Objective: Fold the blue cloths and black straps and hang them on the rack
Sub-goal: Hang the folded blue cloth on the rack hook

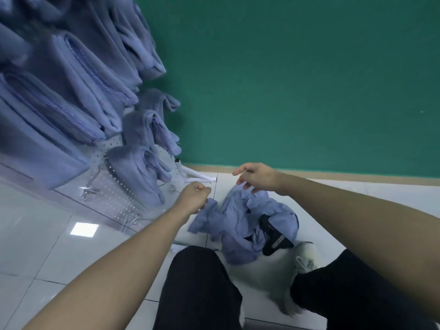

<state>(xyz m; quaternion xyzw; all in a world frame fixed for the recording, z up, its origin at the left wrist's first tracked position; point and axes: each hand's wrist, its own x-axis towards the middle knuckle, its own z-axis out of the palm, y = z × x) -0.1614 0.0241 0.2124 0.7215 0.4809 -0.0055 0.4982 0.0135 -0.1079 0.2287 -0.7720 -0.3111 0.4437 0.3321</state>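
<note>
Beside the rack (114, 186), the left hand (192, 196) and right hand (256, 178) each pinch 1 blue cloth (238, 220), apparently spreading it for folding.

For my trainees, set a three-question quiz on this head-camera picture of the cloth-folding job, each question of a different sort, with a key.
1. True or false: the left hand grips an edge of the crumpled blue fleece cloth on the white tiled floor.
2. Where does the black webbing strap lie? A) on the white perforated rack B) among the blue cloth heap C) in the right hand
3. Fill in: the wall behind the heap is ____.

Key: 1 true; 2 B; 3 green.
</note>
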